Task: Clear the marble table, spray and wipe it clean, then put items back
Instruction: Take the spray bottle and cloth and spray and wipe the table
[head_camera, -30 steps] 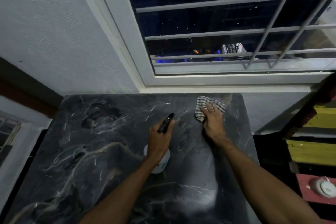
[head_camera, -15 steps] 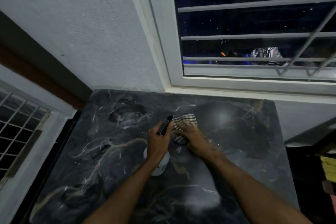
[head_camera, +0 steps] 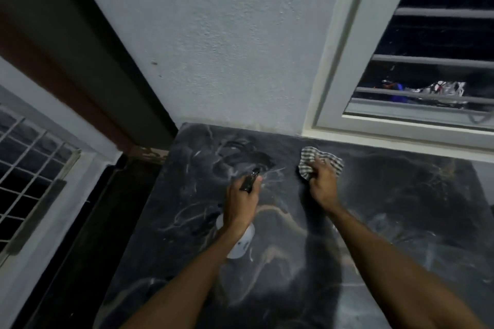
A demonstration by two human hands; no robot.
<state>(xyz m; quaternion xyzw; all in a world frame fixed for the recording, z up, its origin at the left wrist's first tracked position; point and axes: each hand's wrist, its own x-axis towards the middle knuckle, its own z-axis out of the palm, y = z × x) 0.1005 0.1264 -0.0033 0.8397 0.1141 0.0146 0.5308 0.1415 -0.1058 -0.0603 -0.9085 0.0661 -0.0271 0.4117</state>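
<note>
Marble table [head_camera: 401, 195] mid-wipe: right hand [head_camera: 322, 184], grip bunched on the checked cloth [head_camera: 307, 165], has swept to the far edge; left hand [head_camera: 240, 203] stays clamped on spray bottle [head_camera: 240, 247].

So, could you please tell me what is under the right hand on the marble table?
A checked cloth, bunched on the marble table; the right hand grips it. Its edges stick out past the hand. The cloth's middle and the marble beneath it are covered.

left hand [head_camera: 240, 201] gripping spray bottle [head_camera: 239, 244], right hand [head_camera: 322, 184] pressing checked cloth [head_camera: 310, 161]
</note>
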